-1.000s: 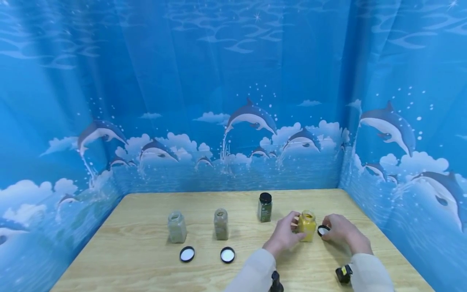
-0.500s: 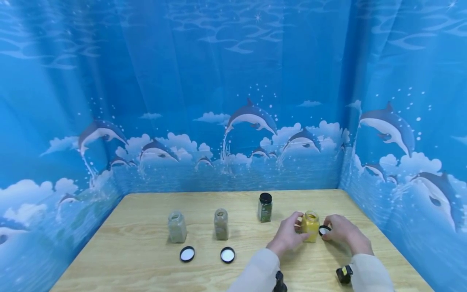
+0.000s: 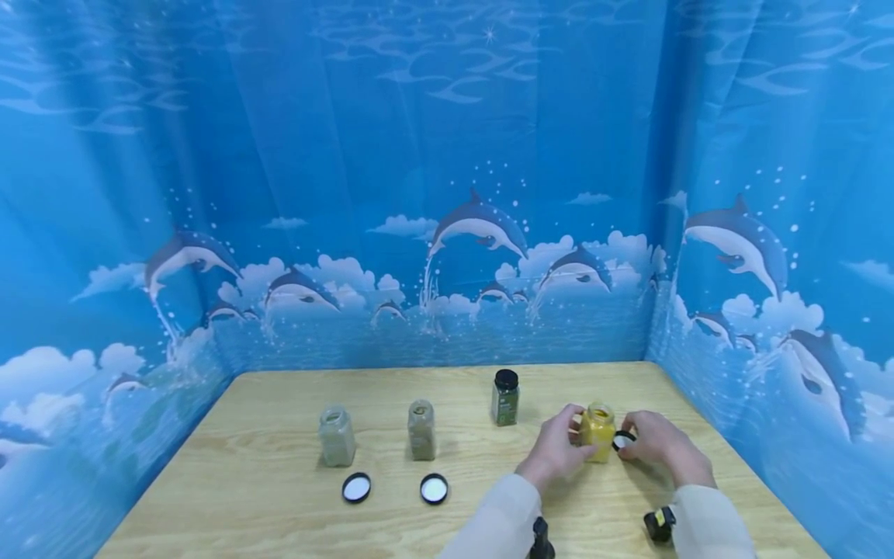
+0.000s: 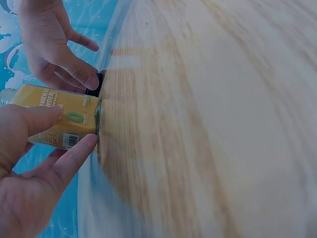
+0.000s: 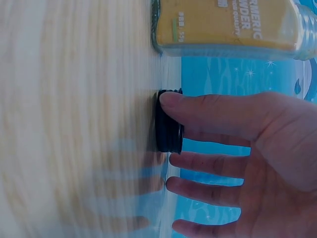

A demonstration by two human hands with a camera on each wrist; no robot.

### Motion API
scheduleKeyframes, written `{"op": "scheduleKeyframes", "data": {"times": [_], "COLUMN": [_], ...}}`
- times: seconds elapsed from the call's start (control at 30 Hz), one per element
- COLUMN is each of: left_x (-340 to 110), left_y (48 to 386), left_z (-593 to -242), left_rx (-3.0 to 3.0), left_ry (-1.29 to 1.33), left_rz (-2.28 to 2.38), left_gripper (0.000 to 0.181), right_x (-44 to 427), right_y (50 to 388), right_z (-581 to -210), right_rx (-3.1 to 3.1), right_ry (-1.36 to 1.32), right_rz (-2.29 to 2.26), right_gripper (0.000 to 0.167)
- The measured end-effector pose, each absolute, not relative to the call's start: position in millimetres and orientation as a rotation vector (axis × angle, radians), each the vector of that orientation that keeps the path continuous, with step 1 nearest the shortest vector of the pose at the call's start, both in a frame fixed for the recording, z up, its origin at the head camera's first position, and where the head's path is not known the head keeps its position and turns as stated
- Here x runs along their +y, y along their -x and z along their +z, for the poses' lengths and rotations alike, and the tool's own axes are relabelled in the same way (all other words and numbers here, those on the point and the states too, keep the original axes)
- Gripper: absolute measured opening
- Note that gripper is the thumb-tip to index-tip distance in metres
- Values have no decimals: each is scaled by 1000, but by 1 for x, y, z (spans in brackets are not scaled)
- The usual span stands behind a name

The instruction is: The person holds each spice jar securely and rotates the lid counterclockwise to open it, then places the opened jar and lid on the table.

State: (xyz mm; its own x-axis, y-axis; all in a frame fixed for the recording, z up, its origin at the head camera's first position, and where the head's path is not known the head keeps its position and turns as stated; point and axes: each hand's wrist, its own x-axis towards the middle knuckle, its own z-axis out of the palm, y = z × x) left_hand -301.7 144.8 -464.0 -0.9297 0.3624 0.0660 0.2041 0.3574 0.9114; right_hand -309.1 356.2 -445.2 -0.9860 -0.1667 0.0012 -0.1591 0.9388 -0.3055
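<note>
The left hand [image 3: 556, 446] holds an open jar of yellow powder [image 3: 598, 435] between thumb and fingers; the jar stands upright on the table. In the left wrist view the same jar [image 4: 79, 106] shows a turmeric label, with the left hand [image 4: 29, 173] around it. Just right of the jar, the right hand [image 3: 663, 446] pinches a black lid [image 3: 624, 441], white inside facing up. The right wrist view shows the thumb of the right hand [image 5: 247, 139] on the side of the lid [image 5: 168, 124], which rests on the table.
On the wooden table [image 3: 279, 512] stand two open jars, one pale [image 3: 337, 439] and one brownish [image 3: 422, 433], with black-rimmed lids [image 3: 356, 487] [image 3: 434, 489] in front. A black-capped jar of dark green contents [image 3: 505, 400] is farther back. A dolphin-print curtain surrounds the table.
The left hand and the yellow jar have shifted slightly to the right, closer to the lid. The right hand, holding the lid, has barely moved.
</note>
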Motion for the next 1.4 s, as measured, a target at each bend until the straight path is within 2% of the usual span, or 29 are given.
{"op": "scheduleKeyframes", "data": {"times": [0.17, 0.4, 0.67, 0.93, 1.17, 1.4], "left_x": [143, 129, 102, 56, 15, -6], "left_y": [301, 300, 300, 301, 306, 311], "left_z": [-464, -458, -442, -415, -395, -389], "left_rx": [2485, 2478, 2664, 2773, 2744, 2792], "left_ry": [-543, -520, -614, -636, -650, -479], "left_rz": [1600, 1574, 1400, 1086, 1001, 1044], "left_gripper": [61, 64, 54, 49, 43, 45], "right_x": [356, 356, 355, 327, 302, 275], "right_y": [309, 308, 304, 286, 273, 273], "right_z": [-444, -436, -412, -379, -353, -337], "right_rx": [3052, 3061, 3199, 3280, 3193, 3032], "right_ry": [240, 280, 298, 395, 521, 521], "right_rz": [-473, -453, -434, -456, -483, -569], "right_gripper": [33, 46, 51, 56, 45, 41]}}
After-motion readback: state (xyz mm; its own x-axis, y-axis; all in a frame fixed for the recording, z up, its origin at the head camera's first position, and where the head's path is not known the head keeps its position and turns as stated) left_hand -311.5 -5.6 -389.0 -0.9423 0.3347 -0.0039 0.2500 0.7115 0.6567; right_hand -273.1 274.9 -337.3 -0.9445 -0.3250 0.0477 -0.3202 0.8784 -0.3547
